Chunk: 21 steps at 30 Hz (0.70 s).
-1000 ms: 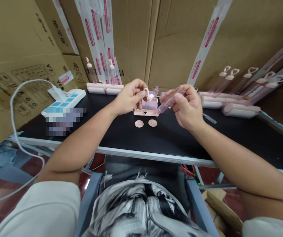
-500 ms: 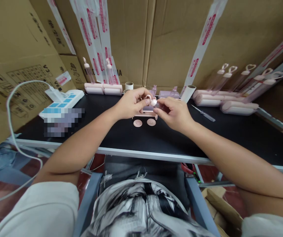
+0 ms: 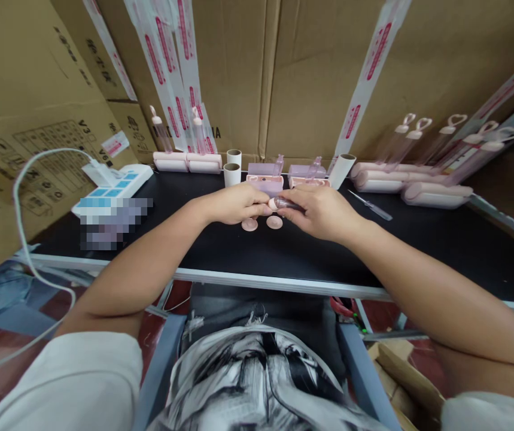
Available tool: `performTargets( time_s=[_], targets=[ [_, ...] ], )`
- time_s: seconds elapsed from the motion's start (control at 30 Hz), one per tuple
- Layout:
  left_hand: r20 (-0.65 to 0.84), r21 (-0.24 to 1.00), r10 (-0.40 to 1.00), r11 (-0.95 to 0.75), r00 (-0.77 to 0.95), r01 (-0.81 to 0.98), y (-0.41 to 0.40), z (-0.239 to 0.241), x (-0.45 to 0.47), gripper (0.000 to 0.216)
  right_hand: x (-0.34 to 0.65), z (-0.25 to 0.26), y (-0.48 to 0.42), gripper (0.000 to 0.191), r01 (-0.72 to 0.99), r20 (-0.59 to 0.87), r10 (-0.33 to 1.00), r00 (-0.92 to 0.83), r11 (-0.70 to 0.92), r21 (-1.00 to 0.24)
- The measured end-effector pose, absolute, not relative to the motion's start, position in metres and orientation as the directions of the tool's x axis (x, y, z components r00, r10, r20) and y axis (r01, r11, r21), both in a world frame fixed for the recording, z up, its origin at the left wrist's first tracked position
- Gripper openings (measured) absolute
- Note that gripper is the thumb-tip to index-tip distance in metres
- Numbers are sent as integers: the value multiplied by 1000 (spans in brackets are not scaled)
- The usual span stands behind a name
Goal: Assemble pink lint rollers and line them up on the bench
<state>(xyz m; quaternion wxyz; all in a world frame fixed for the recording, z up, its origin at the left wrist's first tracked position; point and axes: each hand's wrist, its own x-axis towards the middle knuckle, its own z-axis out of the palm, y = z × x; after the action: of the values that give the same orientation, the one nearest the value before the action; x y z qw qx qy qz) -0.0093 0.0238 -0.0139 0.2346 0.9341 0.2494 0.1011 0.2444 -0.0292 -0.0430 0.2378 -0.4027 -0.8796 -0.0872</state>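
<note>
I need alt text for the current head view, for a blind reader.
A left hand holds the pale pink cap and a right hand the see-through tube, over a black table. Two pink discs lie below.

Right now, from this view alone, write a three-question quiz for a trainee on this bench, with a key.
1. What do the fingers of the right hand hold?
2. True or false: the clear-handled tool lies to the right of that hand.
3. How many pink discs lie on the black tabletop?

Key: 1. A see-through tube with a pale cap. 2. True. 3. Two.
</note>
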Motion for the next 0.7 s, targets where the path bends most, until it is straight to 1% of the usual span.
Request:
performTargets(
  time_s=[0.1,0.23,0.33,0.47,0.57,0.7],
  targets=[
    [88,471,519,-774,850,423,23,-13,-9,44,248,-39,-28,30,757,455,678,-577,654,-14],
    [17,546,528,-716,849,435,20,-12,-10,53,249,-37,-29,32,745,431,669,-606,667,14],
    [-26,592,500,-690,866,416,19,-11,-11,57,249,-37,-31,33,704,418,627,-657,709,44],
    [-53,642,443,-671,895,371,18,-9,-12,60,248,-40,-33,37,660,437,555,-708,741,129],
    [-69,687,452,-625,890,371,21,-12,-12,61,247,-43,-33,39,670,454,542,-707,719,184],
    [-98,759,464,-537,881,367,26,-18,-13,69,246,-47,-31,37,676,503,513,-695,705,216]
  ],
)
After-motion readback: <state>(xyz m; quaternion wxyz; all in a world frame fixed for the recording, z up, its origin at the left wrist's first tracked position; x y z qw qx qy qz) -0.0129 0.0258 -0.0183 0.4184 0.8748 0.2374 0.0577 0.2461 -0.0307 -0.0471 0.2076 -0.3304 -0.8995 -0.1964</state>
